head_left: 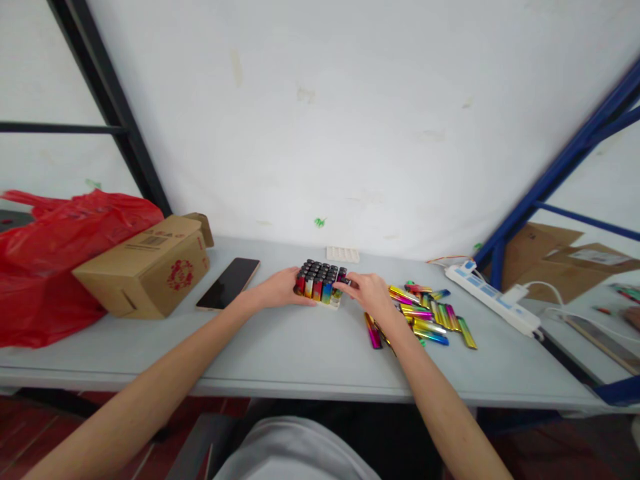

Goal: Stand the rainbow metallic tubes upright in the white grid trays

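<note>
A white tray (330, 306) stands at the middle of the table, filled with upright lighters (317, 288) in rows, black tops up. My left hand (285, 288) is wrapped around the left side of this block, thumb along its front. At the right end, my right hand (367, 291) pinches a lighter (346, 283) by its black top, close against the others. The lower part of that lighter is hard to make out. Beside my right forearm lies a loose heap of shiny coloured lighters (425, 315), partly hidden by the arm.
Behind the block, a second white tray (343, 254) lies near the wall. To the left are a phone (229, 283), a cardboard box (145, 270) and a red plastic bag (60, 267). A white power strip (493, 300) with cables lies at the right, by a blue frame (500, 260).
</note>
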The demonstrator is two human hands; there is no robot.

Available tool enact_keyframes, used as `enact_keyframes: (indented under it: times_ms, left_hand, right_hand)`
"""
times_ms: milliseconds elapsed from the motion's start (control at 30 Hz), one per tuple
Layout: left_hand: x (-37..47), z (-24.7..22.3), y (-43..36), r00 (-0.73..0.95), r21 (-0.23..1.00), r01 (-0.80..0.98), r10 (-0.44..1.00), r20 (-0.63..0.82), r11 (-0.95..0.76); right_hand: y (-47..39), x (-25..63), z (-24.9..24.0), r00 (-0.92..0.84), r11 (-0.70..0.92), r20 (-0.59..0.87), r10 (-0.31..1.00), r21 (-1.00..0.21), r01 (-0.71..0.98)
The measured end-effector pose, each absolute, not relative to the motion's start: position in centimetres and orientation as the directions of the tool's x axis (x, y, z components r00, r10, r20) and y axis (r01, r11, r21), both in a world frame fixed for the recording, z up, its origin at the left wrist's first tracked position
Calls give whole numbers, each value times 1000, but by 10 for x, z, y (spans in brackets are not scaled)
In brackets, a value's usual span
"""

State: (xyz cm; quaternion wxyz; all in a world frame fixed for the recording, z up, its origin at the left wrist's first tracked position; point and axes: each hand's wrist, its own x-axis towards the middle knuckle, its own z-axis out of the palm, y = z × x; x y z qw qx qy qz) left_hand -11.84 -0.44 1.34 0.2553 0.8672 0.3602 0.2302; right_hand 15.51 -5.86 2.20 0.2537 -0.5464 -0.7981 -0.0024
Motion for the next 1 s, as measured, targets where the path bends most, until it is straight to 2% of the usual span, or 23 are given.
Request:
enact_keyframes:
  times_ms: [100, 267, 467, 567, 667, 767, 867, 1000]
  left_hand:
    - [-119, 14, -5, 622, 600, 540, 760, 189, -591]
    - [-119, 17, -6, 646, 605, 515, 739, 193, -608]
    - [-119, 16, -5, 619, 626, 532, 766, 172, -570]
    - [-119, 15, -5, 601, 612, 562, 783, 161, -557]
    - [-119, 15, -5, 596, 609, 566, 786, 165, -556]
    - [-119, 16, -5, 614, 623, 538, 770, 173, -568]
    - [-120, 15, -3, 622, 596, 552, 764, 170, -582]
    - [-120, 14, 0, 622, 588, 561, 765, 164, -582]
  right_hand:
    - [-60, 153, 22, -232, 336, 361, 903, -259, 906]
    - [-62, 160, 23, -255, 352, 305, 918, -326, 877]
    - [-56, 195, 36, -95, 300, 452, 887, -408, 863]
    - [-68, 222, 38, -81, 276, 473, 877, -359, 891]
    - [-98, 250, 27, -69, 156, 326, 943, -248, 956]
    - [-129, 269, 9, 90, -73, 161, 983, -110, 991]
    - [-141, 273, -3, 143, -139, 51, 988, -85, 987]
    - [-126, 264, -6, 145, -142, 22, 989, -81, 987]
